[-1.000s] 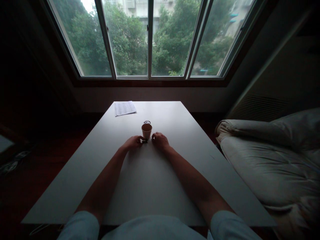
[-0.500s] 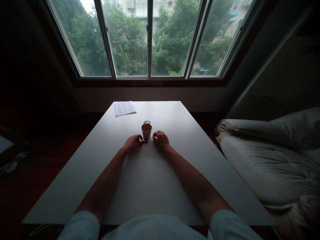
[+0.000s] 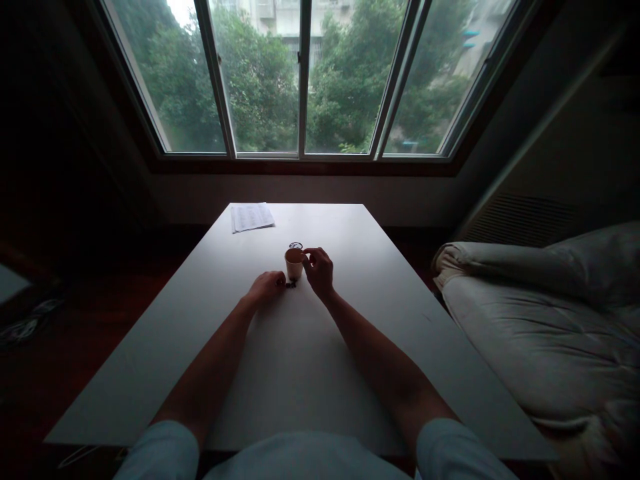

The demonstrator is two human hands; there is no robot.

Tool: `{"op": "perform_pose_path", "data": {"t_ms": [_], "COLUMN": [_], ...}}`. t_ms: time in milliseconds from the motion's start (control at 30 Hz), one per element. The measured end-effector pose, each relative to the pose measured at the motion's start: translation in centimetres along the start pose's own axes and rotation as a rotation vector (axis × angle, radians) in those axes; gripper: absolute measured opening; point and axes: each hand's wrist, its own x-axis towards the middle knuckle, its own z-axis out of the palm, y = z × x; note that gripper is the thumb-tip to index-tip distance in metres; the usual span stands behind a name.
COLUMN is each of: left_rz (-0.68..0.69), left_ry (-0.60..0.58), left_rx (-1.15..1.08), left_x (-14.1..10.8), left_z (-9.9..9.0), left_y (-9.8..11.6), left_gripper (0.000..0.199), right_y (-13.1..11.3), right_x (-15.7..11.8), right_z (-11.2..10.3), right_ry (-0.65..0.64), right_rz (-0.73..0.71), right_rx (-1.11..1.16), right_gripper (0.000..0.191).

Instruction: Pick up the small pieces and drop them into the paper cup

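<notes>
A pale paper cup point(image 3: 294, 269) with a brownish inside stands upright on the white table point(image 3: 305, 373). My right hand point(image 3: 319, 270) is at the cup's right rim, thumb and fingers drawn together by its edge; anything between them is too small to make out. Small dark pieces point(image 3: 291, 285) lie in front of the cup's base. Just left of them, my left hand point(image 3: 269, 287) rests on the table with curled fingers, and what they may hold is hidden. Behind the cup lies a thin dark loop point(image 3: 296, 245), partly covered by it.
Printed sheets of paper point(image 3: 253, 217) lie at the table's far left corner. To the right of the table is a padded, light-coloured seat or bedding point(image 3: 530, 333). A wide window point(image 3: 300, 80) spans the wall beyond.
My right hand has risen from the table beside the cup to its rim. My left hand stays by the dark pieces, fingers slightly more curled. The view has shifted slightly.
</notes>
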Motion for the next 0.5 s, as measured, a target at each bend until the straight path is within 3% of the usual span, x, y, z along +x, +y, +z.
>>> {"op": "perform_pose_path", "data": {"t_ms": [200, 500], "left_rz": [0.009, -0.021], "left_ry": [0.015, 0.076], "left_rx": [-0.016, -0.122], "left_x": [0.1, 0.1], "left_z": [0.3, 0.9], "left_y": [-0.1, -0.8], "left_gripper": [0.014, 0.016], "right_y": [0.7, 3.6], "right_x": [0.3, -0.4], "right_z": [0.6, -0.1], "right_ry": [-0.082, -0.02], "right_rz": [0.017, 0.095], "right_rx": [-0.033, -0.064], "right_gripper": [0.023, 0.026]}}
